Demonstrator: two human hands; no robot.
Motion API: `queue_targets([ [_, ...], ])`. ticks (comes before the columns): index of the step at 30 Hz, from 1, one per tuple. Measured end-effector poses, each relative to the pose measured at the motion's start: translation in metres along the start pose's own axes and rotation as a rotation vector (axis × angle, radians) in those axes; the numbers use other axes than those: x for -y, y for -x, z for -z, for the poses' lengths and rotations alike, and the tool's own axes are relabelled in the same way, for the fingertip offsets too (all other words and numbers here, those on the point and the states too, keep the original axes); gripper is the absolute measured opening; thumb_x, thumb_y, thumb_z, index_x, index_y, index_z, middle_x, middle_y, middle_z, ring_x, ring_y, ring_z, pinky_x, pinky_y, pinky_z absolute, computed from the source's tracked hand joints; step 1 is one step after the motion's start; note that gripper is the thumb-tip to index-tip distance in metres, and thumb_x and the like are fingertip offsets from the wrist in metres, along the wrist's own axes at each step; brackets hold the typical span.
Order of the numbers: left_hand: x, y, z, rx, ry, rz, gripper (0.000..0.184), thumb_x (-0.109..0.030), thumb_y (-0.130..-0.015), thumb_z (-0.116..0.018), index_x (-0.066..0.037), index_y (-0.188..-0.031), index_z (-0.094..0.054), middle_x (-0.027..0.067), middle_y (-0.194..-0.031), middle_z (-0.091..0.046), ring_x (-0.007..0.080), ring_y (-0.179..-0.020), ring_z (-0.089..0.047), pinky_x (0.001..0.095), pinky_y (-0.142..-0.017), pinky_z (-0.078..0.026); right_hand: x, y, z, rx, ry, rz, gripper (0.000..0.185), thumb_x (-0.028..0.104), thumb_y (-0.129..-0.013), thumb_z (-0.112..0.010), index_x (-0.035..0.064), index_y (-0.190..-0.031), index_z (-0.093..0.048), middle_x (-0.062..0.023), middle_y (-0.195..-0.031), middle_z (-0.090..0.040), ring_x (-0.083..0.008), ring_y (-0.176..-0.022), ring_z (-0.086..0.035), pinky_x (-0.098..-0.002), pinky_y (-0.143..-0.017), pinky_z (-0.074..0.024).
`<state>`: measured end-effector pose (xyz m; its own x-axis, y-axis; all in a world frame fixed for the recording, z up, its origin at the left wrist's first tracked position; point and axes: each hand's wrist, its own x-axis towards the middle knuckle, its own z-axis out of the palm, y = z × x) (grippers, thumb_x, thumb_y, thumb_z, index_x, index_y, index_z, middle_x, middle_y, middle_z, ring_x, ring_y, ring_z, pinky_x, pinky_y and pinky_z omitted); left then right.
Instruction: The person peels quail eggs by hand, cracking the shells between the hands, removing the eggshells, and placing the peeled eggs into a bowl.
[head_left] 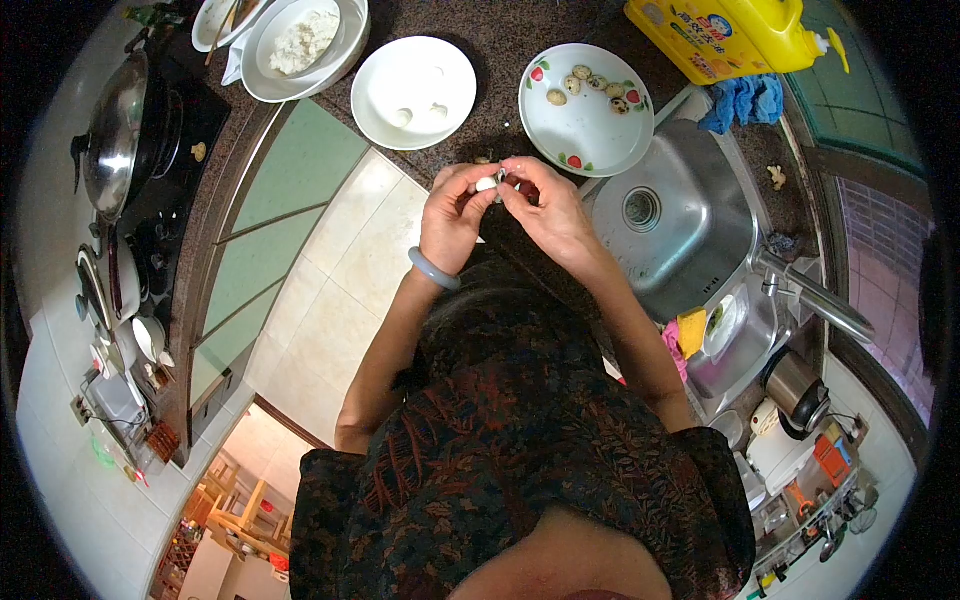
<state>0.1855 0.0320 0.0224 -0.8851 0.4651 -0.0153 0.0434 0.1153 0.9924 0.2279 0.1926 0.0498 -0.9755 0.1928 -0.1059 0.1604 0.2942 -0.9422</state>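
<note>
White, smooth egg (486, 184) between my hands, near the counter's front edge. My left hand (455, 212) pinched it, thumb against fingers. My right hand (550, 208) met it from the other side, thumb and fingertips drawn close; whether they gripped anything, I could not tell. Beyond, leftward: white dish (410, 72) with pale eggs (403, 117). Rightward: red-patterned dish (560, 130), speckled eggs (597, 83) in it, steel sink (690, 210) just beside.

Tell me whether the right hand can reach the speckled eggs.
Likely yes: the speckled eggs sit in a flowered plate just beyond the right hand, nothing visibly blocking, though it is busy with a white egg.
</note>
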Motion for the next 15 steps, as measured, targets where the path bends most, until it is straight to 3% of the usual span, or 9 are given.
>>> queue_targets([
  [4,0.001,0.001,-0.005,-0.071,0.001,0.05,0.032,0.007,-0.087,-0.067,-0.004,-0.117,-0.064,0.0049,-0.107,-0.058,0.0142,-0.095,-0.059,0.026,-0.085,-0.049,0.007,-0.001,0.001,-0.004,0.063,-0.111,0.03,0.009,-0.086,-0.07,0.0025,-0.115,-0.062,-0.0153,-0.095,-0.068,-0.0227,-0.078,-0.067,-0.0332,-0.071,-0.055],
  [15,-0.018,-0.003,-0.004,-0.068,-0.205,-0.068,0.025,0.005,-0.084,-0.07,-0.003,-0.107,-0.064,0.0105,-0.102,-0.061,0.0214,-0.092,-0.063,0.0296,-0.08,-0.052,-0.008,-0.002,-0.002,-0.084,0.257,0.239,0.016,0.004,-0.08,-0.07,0.0033,-0.094,-0.064,-0.015,-0.084,-0.065,-0.0359,-0.081,-0.064,-0.0446,-0.07,-0.0513],
])
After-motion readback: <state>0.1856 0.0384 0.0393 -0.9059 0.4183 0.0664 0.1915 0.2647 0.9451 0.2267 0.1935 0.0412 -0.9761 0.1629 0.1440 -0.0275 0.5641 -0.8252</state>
